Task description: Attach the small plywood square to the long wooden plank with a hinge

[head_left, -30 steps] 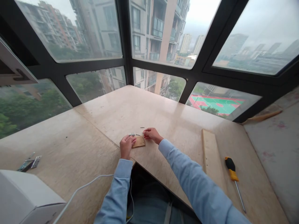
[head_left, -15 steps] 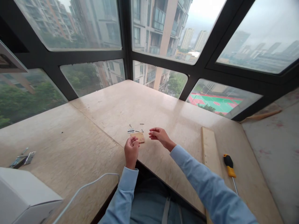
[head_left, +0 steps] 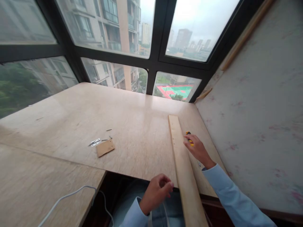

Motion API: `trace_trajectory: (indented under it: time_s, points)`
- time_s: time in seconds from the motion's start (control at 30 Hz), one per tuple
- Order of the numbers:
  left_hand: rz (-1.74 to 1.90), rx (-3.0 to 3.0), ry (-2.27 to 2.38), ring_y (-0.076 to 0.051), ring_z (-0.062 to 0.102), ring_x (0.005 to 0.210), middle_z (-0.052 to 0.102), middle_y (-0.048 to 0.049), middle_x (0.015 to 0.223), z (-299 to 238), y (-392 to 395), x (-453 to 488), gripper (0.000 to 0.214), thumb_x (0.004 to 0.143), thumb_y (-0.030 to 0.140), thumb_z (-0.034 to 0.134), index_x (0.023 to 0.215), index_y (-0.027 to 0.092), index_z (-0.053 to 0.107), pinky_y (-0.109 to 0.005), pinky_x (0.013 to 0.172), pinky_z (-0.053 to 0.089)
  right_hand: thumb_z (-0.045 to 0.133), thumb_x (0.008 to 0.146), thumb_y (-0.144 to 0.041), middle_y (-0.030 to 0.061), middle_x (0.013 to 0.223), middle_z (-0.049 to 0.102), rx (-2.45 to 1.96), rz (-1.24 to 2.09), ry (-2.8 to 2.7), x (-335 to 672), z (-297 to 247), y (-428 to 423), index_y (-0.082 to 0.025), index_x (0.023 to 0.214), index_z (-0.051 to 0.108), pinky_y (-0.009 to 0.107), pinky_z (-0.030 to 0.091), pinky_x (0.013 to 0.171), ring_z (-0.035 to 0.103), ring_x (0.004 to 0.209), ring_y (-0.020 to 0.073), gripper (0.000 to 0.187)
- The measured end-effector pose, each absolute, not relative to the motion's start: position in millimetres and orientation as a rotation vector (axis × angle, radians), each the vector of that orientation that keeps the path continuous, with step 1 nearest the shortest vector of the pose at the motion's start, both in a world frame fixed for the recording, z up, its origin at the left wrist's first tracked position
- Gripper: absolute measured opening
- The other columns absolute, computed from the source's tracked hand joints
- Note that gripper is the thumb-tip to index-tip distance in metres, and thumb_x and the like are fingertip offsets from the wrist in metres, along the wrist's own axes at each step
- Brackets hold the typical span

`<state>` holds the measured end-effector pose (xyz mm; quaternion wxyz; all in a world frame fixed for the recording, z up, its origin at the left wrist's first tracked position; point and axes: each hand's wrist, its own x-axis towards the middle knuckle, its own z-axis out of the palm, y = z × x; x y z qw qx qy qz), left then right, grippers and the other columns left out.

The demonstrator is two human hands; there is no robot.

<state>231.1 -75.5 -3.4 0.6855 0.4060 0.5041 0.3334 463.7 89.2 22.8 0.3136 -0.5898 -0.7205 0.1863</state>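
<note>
- While the right hand (head_left: 198,149) curls over the screwdriver (head_left: 188,137) beside the wooden strip (head_left: 183,164), its grip looks unsettled.
- The screwdriver looks light and rigid; its yellow-black handle offers the best hold.
- The left hand (head_left: 156,193) hangs loosely curled, empty, at the desk (head_left: 132,126) edge.

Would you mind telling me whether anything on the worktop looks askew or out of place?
Only small things: a few loose screws lie scattered beside the metal hinge and the small wood piece, and the long wooden strip overhangs the worktop's near edge. Nothing looks damaged or spilled.
</note>
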Motion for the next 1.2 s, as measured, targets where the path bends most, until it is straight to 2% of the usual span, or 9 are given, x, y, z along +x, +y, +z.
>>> trace_trajectory:
  time_s: [0.1,0.17,0.23,0.33,0.43,0.57,0.7,0.93,1.2]
  points:
    - [0.607,1.052,1.133,-0.018,0.062,0.067,0.069,-0.0089,0.076,-18,-103,261,0.031,0.077,0.044,0.07,0.082,0.014,0.066,-0.026,0.058,0.044,0.061,0.078,-0.03,0.0166,0.104,0.068,-1.88,0.305,-1.786,506,16,87,-0.012,0.109,0.067,0.038,0.049,0.08,0.064,0.092,0.0266,0.036]
    - [0.557,0.926,0.984,-0.02,0.065,0.074,0.072,-0.0117,0.087,-26,-116,279,0.043,0.073,0.049,0.074,0.095,0.013,0.067,-0.026,0.058,0.045,0.066,0.076,-0.034,0.0111,0.087,0.068,-2.0,0.418,-1.731,519,10,84,-0.011,0.108,0.066,0.034,0.046,0.072,0.063,0.077,0.0233,0.04]
    - [0.585,0.75,0.838,-0.022,0.067,0.081,0.072,-0.0142,0.098,-34,-124,294,0.062,0.063,0.055,0.08,0.106,0.012,0.065,-0.027,0.06,0.049,0.068,0.073,-0.033,0.0034,0.072,0.065,-1.986,0.575,-1.713,520,4,81,-0.014,0.101,0.068,0.029,0.042,0.065,0.06,0.068,0.0201,0.034]
    - [0.648,0.578,0.842,-0.022,0.066,0.067,0.071,-0.014,0.089,-39,-127,305,0.075,0.054,0.065,0.082,0.102,0.011,0.064,-0.027,0.05,0.049,0.062,0.073,-0.028,-0.0013,0.064,0.062,-1.91,0.657,-1.681,509,-3,78,-0.018,0.088,0.068,0.027,0.038,0.061,0.057,0.064,0.0176,0.019]
    - [0.76,0.529,0.956,-0.019,0.062,0.058,0.07,-0.0108,0.079,-35,-120,295,0.071,0.057,0.066,0.08,0.098,0.011,0.066,-0.025,0.041,0.044,0.056,0.075,-0.029,-0.0018,0.061,0.06,-1.872,0.714,-1.612,491,-7,77,-0.018,0.088,0.065,0.026,0.036,0.057,0.056,0.059,0.0169,0.019]
    - [1.027,0.433,1.172,-0.018,0.06,0.058,0.068,-0.0082,0.076,-19,-109,256,0.062,0.066,0.062,0.076,0.101,0.011,0.068,-0.024,0.041,0.045,0.049,0.079,-0.04,-0.004,0.057,0.055,-1.789,0.887,-1.531,459,-12,71,-0.016,0.1,0.059,0.026,0.036,0.046,0.049,0.045,0.0148,0.033]
    - [1.171,0.359,1.234,-0.015,0.055,0.052,0.063,-0.0046,0.067,-6,-108,214,0.057,0.068,0.058,0.078,0.096,0.01,0.069,-0.023,0.039,0.042,0.056,0.075,-0.047,-0.0067,0.057,0.052,-1.607,1.189,-1.29,413,-16,63,-0.019,0.101,0.055,0.024,0.031,0.037,0.043,0.039,0.0116,0.038]
    - [1.318,0.254,1.392,-0.013,0.053,0.047,0.06,-0.0013,0.058,-5,-125,147,0.052,0.058,0.055,0.086,0.08,0.012,0.069,-0.021,0.036,0.04,0.061,0.078,-0.046,-0.0075,0.052,0.054,-1.46,1.499,-1.243,314,-13,54,-0.021,0.101,0.05,0.021,0.031,0.035,0.045,0.038,0.0114,0.035]
    - [1.469,-0.119,1.442,-0.015,0.06,0.049,0.065,-0.0039,0.062,-6,-157,94,0.034,0.066,0.033,0.088,0.083,0.01,0.068,-0.022,0.039,0.049,0.057,0.086,-0.04,-0.0069,0.051,0.057,-1.416,1.626,-1.367,203,-13,44,-0.02,0.107,0.045,0.021,0.032,0.033,0.047,0.036,0.0122,0.032]
